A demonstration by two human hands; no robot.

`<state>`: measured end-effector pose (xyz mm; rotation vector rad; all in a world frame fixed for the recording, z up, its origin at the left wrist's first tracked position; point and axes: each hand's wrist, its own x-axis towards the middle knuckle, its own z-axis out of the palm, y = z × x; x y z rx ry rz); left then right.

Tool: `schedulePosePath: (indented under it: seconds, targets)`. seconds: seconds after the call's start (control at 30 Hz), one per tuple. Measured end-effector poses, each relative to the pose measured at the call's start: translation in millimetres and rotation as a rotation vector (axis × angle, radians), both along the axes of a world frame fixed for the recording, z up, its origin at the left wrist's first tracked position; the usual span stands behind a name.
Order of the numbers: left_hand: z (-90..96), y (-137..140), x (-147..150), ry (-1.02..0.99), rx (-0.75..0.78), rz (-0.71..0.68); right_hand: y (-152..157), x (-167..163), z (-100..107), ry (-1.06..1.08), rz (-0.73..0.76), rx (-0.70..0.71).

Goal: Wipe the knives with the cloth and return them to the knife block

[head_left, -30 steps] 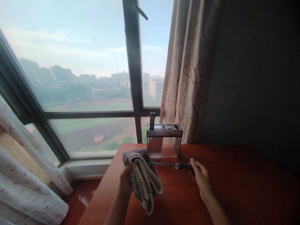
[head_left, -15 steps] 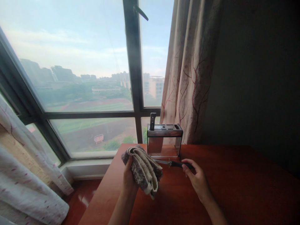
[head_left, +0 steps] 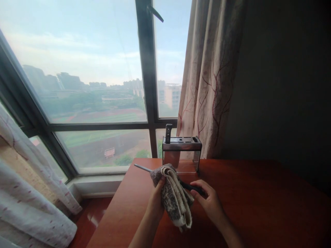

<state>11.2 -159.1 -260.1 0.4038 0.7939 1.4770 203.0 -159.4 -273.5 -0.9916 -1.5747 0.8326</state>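
Note:
My left hand point(head_left: 157, 198) is closed around a folded grey-and-cream towel point(head_left: 174, 198), thumb on top. The towel wraps the rod of a honing steel point(head_left: 142, 167), whose thin metal end sticks out past the cloth on the left. My right hand point(head_left: 210, 198) pinches the steel's black handle between thumb and fingers, close to the towel's right side. The guard and the middle of the rod are hidden by the towel. Just behind stands a clear-sided knife block point(head_left: 182, 146) with a dark top, and one black-handled knife point(head_left: 168, 133) is in its left slot.
Both hands are above a reddish-brown wooden table point(head_left: 248, 206). Past its far edge are a large window point(head_left: 98, 127) with dark frames and a patterned curtain point(head_left: 207, 79). Another curtain point(head_left: 33, 203) hangs at the lower left.
The towel and my left hand have moved right along the steel towards its handle, so the rod's tip now shows on the left. My right hand has shifted slightly left and down.

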Motion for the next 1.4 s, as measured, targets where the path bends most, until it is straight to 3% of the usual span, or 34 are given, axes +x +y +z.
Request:
schedulePosePath:
  seconds: [0.23, 0.47, 0.73, 0.87, 1.03, 1.4]
  targets:
    - [9.5, 5.0, -27.4, 0.011, 0.080, 0.154, -0.9, 11.3, 7.1, 0.075, -0.012, -0.119]
    - [19.0, 3.7, -48.2, -0.091, 0.050, 0.138, -0.9, 13.5, 4.9, 0.222, -0.071, -0.288]
    - [12.3, -0.5, -27.5, 0.054, 0.109, 0.168, -1.0, 8.7, 2.1, 0.338, -0.092, -0.293]
    - [7.3, -3.9, -7.8, 0.163, 0.158, 0.043, -3.3, -3.4, -1.0, 0.315, -0.006, -0.293]
    - [5.2, -6.0, 4.3, 0.238, 0.165, -0.011, -3.8, -5.0, -4.0, 0.198, -0.025, -0.188]
    - [2.3, -0.3, -8.2, 0.199, 0.142, 0.076, -4.6, 1.5, 8.3, -0.021, -0.038, 0.199]
